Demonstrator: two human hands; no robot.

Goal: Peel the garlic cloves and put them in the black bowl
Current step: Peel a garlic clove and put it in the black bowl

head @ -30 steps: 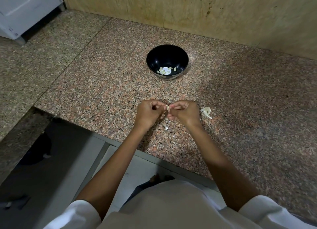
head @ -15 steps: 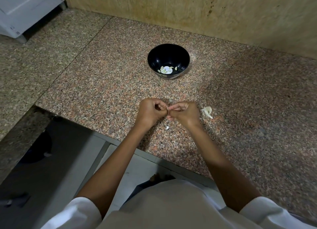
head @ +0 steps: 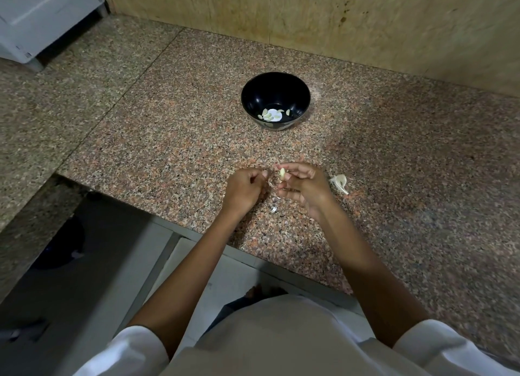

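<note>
In the right hand (head: 305, 188), a garlic clove (head: 282, 174); loose skin (head: 271, 183) blurred.

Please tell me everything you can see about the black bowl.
The black bowl is round, deep and glossy, perhaps ceramic or plastic. It stands upright on the speckled granite counter, which alone touches it from outside. At its bottom lie several pale peeled garlic cloves. A pale pattern marks its outer wall.

1. left hand (head: 244, 190) curled, fingertips pinch a thin skin (head: 271, 183).
2. right hand (head: 307, 188) pinches a garlic clove (head: 282, 174) with thumb and forefinger.
3. forearms bare, angled inward, hands just apart.
</note>
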